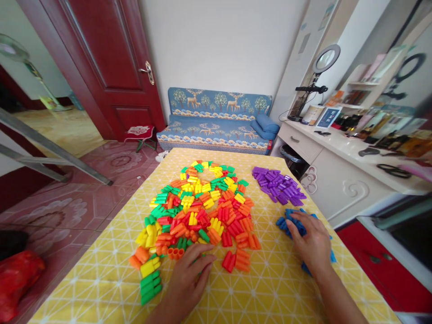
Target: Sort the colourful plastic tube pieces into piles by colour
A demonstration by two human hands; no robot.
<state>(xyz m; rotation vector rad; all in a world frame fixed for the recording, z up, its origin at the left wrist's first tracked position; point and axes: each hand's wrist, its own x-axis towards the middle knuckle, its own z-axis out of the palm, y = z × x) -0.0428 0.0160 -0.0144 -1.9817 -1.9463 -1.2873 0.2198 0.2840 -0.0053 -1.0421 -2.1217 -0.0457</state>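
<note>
My right hand [312, 245] is over a small heap of blue plastic building blocks [286, 228] at the table's right side. Its thumb and fingers curl around some of the blue pieces, and the palm hides part of the heap. At the near edge of a large mixed pile, my left hand [189, 281] rests low with fingers loosely bent and the thumb apart. A bit of green shows by its thumb; I cannot tell whether it is touched. The pile mixes red blocks [229, 261], orange blocks [243, 260], yellow blocks [150, 267] and green blocks [150, 288], shaped like joined tubes.
Purple blocks [278, 185] form a separate heap at the far right of the table, whose cloth is yellow with white lines [111, 265]. Beyond stands a blue patterned sofa [216, 121]. A white dresser [351, 166] is to the right, and a metal ladder [60, 153] to the left.
</note>
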